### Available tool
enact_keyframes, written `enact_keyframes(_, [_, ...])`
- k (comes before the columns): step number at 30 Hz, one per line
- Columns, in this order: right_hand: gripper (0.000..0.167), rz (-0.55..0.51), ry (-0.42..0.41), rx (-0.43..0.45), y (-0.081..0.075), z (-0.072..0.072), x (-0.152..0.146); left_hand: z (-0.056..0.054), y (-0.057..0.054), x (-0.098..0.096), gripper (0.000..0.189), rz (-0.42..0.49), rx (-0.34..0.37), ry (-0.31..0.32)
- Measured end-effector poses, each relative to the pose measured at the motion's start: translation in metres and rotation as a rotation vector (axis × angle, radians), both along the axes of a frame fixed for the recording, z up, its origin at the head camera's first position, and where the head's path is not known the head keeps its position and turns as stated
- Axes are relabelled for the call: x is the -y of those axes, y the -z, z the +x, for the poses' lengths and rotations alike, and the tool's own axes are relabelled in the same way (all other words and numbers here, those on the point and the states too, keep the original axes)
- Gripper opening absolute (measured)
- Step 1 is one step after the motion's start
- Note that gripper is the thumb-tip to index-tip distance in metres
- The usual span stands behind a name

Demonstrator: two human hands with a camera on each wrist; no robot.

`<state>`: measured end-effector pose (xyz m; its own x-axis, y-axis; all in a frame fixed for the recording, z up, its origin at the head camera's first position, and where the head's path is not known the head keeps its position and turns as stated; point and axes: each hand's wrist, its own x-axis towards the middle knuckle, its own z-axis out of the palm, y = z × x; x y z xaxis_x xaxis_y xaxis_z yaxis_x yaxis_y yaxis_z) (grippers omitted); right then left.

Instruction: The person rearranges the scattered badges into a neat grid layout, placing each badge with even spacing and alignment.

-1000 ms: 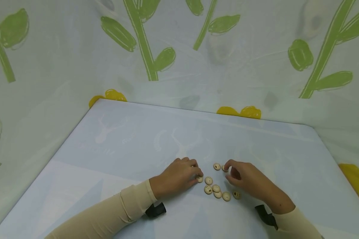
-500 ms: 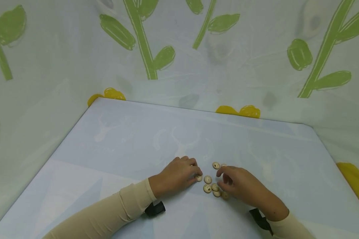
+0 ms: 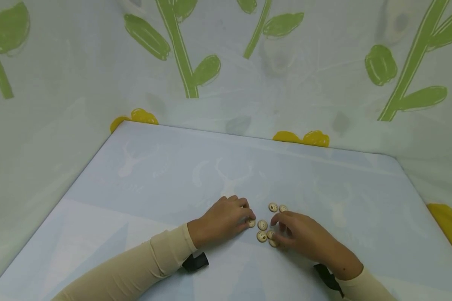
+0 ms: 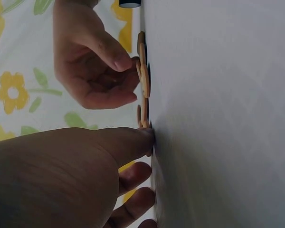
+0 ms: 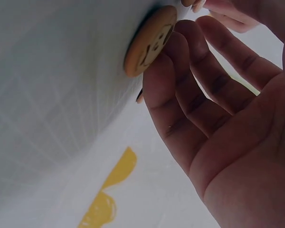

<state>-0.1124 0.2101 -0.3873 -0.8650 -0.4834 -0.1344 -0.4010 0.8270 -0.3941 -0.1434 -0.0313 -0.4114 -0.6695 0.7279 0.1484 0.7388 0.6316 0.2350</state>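
Observation:
In the head view my left hand (image 3: 223,223) rests on the table, thumb and fingertips holding a round wooden button (image 3: 251,223) at its edge. To the right, my right hand (image 3: 305,236) has loosely bent fingers, and its thumb touches the upper button (image 3: 270,234) of an overlapping pair. A button (image 3: 262,236) lies beside that pair, with another button (image 3: 262,225) just above. Beyond the right fingers sit two more buttons (image 3: 273,207). Up close in the right wrist view, one button (image 5: 152,42) shows a drawn face beside the fingertips. My right palm covers the table beneath it.
The pale table (image 3: 165,167) runs back to a wall cloth (image 3: 305,92) printed with green leaves and yellow flowers. Black straps (image 3: 196,262) sit at both wrists, close over the tabletop.
My right hand has moved left and toward me, from the far buttons to the overlapping pair. It now hides the buttons that lay at the near right. My left hand stays put.

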Motion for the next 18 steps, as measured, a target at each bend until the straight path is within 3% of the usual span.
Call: enact_keyframes(18, [0.019,0.045,-0.022,-0.031,0.0062,0.0031,0.0018,0.0003,0.0020,0.0003,0.017,0.011,-0.001,-0.003])
